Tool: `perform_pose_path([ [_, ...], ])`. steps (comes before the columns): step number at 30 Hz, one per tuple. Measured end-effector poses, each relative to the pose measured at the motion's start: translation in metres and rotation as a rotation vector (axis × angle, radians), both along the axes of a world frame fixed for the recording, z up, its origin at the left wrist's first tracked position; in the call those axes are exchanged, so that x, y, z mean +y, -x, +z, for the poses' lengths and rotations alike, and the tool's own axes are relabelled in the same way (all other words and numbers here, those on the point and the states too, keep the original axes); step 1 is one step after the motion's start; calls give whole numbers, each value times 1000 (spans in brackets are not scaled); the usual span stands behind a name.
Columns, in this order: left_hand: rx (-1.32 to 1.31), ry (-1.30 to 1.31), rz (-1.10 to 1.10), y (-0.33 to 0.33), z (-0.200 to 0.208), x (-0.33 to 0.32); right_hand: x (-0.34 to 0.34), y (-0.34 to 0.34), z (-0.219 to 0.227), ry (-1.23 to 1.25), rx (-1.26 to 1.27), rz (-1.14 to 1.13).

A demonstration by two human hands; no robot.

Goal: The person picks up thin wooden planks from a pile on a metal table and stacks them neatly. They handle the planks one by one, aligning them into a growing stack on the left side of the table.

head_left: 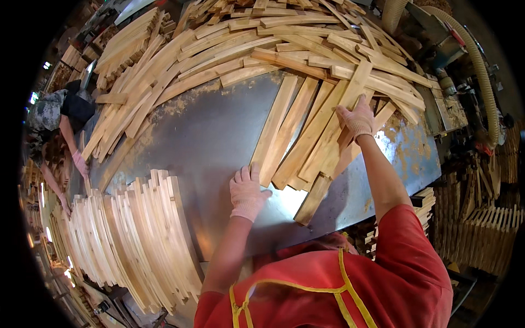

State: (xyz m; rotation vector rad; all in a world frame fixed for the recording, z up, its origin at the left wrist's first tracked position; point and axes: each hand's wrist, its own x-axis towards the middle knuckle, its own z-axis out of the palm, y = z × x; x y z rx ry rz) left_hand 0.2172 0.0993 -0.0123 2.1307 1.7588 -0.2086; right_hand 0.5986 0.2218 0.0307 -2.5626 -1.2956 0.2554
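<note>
**Gloved hands on wooden slats at a metal table**

Head view: the left hand (247,190), in a pale work glove, lies flat on the metal table (208,142), fingers together and pointing up, fingertips touching the lower end of a group of wooden slats (284,128). The right hand (358,117), also gloved, rests with fingers curled loosely over a long slat (333,136) that slants across the group; whether it grips or only presses, I cannot tell. These slats lie fanned on the table's right half, between the two hands.

A big loose heap of slats (273,44) covers the far side of the table. A neat stack of slats on edge (136,240) stands at the near left. A corrugated hose (481,76) curves at the right. At the far left, a co-worker's gloved hand (80,163) reaches toward the slats.
</note>
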Motion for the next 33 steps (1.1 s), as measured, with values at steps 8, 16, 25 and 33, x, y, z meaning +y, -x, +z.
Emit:
perform_pose_path([
  [8, -294, -16, 231, 36, -29, 5, 0, 50, -40, -297, 905, -29],
  [16, -750, 30, 609, 127, -30, -199, -135, 277, -33, 62, 693, 386],
  [25, 127, -312, 347, 205, 20, -284, -212, 466, -69, 343, 879, 985],
  [33, 5, -307, 406, 204, 16, -282, -83, 248, -29, 225, -128, 1255],
])
